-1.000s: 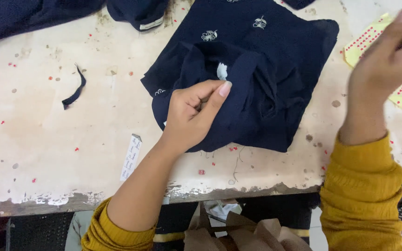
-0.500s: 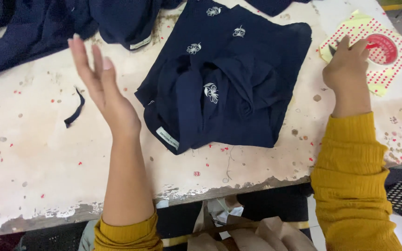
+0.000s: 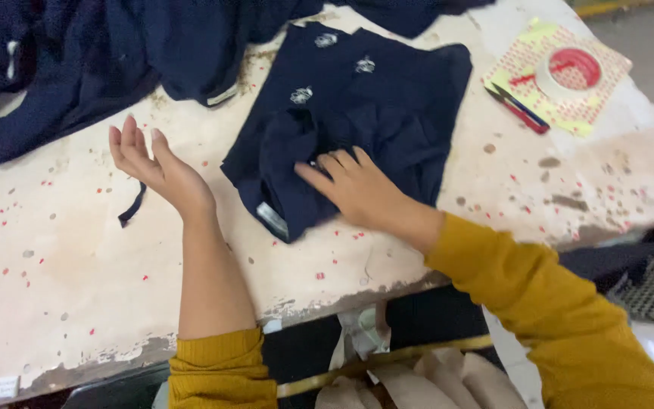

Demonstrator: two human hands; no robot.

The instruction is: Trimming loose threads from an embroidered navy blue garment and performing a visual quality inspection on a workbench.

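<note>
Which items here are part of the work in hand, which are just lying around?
In hand:
- folded navy garment, under the right hand
- left hand, open, raised above the table

Lying about:
- tape roll on a patterned sheet
- snips
- navy fabric scrap
- pile of navy garments

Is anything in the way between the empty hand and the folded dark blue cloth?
Nothing visible: only bare table lies between the raised, open left hand and the folded cloth. The right hand already rests on it.
</note>
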